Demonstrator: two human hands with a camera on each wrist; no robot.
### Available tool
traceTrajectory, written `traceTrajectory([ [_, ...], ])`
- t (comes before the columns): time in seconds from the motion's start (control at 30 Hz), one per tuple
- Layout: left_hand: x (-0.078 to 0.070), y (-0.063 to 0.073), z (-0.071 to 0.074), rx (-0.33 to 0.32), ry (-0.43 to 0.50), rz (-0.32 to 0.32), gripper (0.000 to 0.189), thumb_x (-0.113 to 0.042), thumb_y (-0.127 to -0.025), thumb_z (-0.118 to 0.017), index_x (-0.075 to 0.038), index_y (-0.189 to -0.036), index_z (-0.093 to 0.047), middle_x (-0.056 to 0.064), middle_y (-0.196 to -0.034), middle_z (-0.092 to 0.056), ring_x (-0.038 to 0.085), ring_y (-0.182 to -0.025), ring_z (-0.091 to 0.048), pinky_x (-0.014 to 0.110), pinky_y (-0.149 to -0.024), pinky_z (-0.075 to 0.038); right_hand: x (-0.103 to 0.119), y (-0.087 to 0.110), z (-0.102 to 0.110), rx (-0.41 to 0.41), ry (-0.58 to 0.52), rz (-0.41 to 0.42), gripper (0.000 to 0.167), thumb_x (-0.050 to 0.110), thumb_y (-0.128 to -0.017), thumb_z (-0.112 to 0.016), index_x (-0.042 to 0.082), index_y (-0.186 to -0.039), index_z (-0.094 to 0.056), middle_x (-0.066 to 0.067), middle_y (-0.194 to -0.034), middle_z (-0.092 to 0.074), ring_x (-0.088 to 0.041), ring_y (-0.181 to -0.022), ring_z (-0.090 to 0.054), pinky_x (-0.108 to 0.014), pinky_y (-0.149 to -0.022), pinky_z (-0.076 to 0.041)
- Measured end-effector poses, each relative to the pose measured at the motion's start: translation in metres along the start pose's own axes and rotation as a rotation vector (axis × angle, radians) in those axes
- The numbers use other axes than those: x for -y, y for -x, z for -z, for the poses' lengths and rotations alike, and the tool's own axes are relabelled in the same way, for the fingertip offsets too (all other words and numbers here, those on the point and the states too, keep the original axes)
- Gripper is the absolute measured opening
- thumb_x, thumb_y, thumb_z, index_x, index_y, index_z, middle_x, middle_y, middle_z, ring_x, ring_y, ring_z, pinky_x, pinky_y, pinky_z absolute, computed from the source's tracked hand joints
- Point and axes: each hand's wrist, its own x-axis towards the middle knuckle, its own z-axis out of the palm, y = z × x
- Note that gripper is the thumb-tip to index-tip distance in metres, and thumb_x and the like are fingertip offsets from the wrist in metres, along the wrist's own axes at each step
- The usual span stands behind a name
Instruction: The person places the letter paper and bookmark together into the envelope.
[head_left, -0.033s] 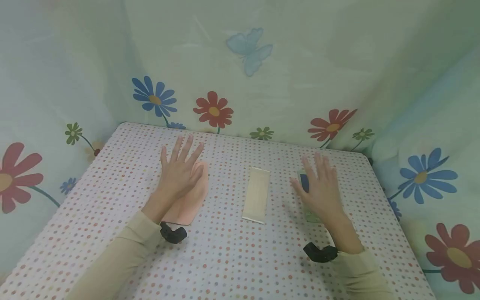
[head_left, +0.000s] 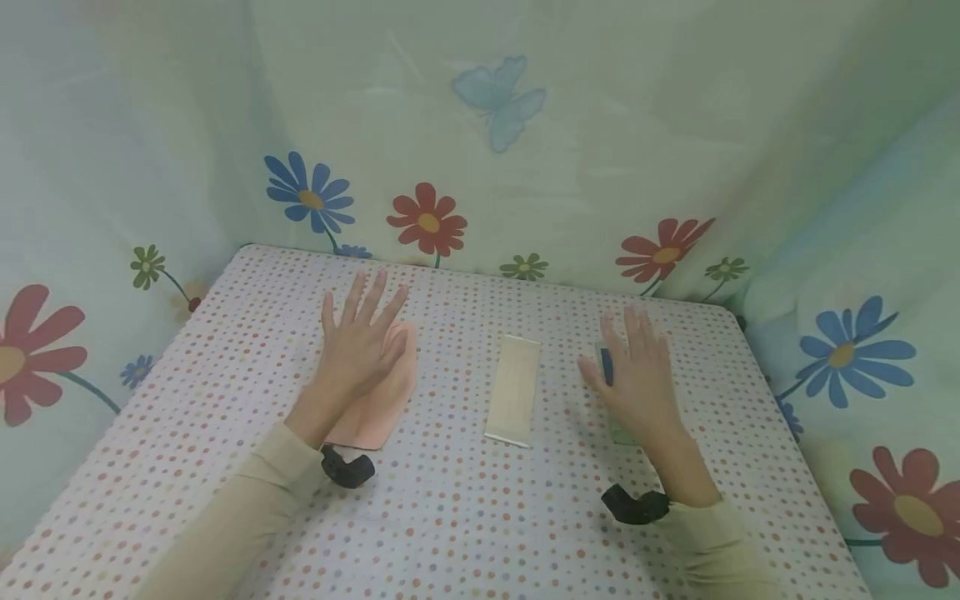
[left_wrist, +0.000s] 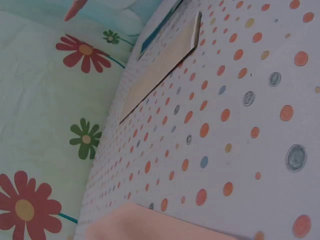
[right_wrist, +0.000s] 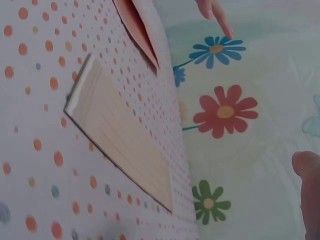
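Note:
My left hand (head_left: 352,354) is spread flat, palm down, over a flat salmon-pink piece (head_left: 375,423) with cut corners, hiding part of it. In the right wrist view this pink piece (right_wrist: 136,29) shows a fold or second layer along its edge. Between the hands lies a cream rectangular flat piece (head_left: 513,390) with paler, shiny ends. My right hand (head_left: 639,385), fingers straight, covers most of a thin green item (head_left: 622,433) with a dark blue patch. Neither hand grips anything. The right thumb (right_wrist: 311,187) sticks out at the edge of the right wrist view.
A dotted white cloth covers the table (head_left: 450,533). Flower-printed curtains (head_left: 585,167) hang close behind and on both sides. Each wrist carries a black mount, such as the left one (head_left: 347,468).
My right hand has shifted very slightly to the left. The left hand and the flat pieces have stayed put.

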Motion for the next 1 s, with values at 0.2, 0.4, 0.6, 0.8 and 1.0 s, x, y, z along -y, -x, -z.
traceTrajectory([
  [0.2,0.0,0.009,-0.005,-0.001,0.059,0.005,0.059,-0.043,-0.095,-0.04,-0.028,-0.15,-0.027,0.006,-0.16,-0.014,0.032,-0.148,-0.007,0.07,-0.109,-0.009,0.019,0.008,-0.025,0.079,-0.038,-0.045,0.07,0.05,-0.096,-0.042,0.007,-0.149,-0.029,-0.024,-0.156,-0.016,-0.045,-0.142,-0.017,-0.066,-0.111,-0.018],
  [0.4,0.005,0.013,0.005,0.084,0.134,0.061,0.056,-0.038,-0.093,-0.049,-0.024,-0.146,-0.036,0.012,-0.157,-0.022,0.035,-0.146,-0.013,0.07,-0.109,-0.015,0.037,0.009,-0.038,0.214,-0.121,-0.168,0.059,0.038,-0.097,-0.044,0.003,-0.144,-0.037,-0.026,-0.141,-0.041,-0.046,-0.124,-0.045,-0.063,-0.094,-0.043],
  [0.6,0.015,0.017,0.014,0.424,0.133,0.177,0.059,-0.04,-0.094,-0.048,-0.024,-0.148,-0.032,0.014,-0.158,-0.018,0.039,-0.146,-0.011,0.073,-0.105,-0.023,0.052,-0.003,-0.051,0.352,-0.06,-0.252,0.065,0.041,-0.096,-0.048,-0.005,-0.141,-0.038,-0.031,-0.136,-0.045,-0.047,-0.119,-0.05,-0.059,-0.093,-0.046],
  [0.8,0.02,0.014,0.014,0.6,0.163,0.201,0.064,-0.036,-0.093,-0.052,-0.018,-0.15,-0.029,0.019,-0.158,-0.013,0.046,-0.144,-0.007,0.075,-0.096,-0.032,0.063,-0.008,-0.06,0.393,-0.032,-0.356,0.08,0.053,-0.091,-0.051,-0.006,-0.143,-0.033,-0.031,-0.141,-0.039,-0.048,-0.123,-0.046,-0.06,-0.095,-0.045],
  [1.0,0.019,0.008,0.016,0.624,0.192,0.143,0.062,-0.03,-0.09,-0.056,-0.01,-0.145,-0.037,0.023,-0.154,-0.026,0.041,-0.145,-0.012,0.068,-0.111,-0.016,0.072,-0.009,-0.058,0.425,0.007,-0.419,0.094,0.06,-0.084,-0.056,-0.008,-0.143,-0.03,-0.034,-0.139,-0.038,-0.048,-0.119,-0.049,-0.061,-0.092,-0.046],
])
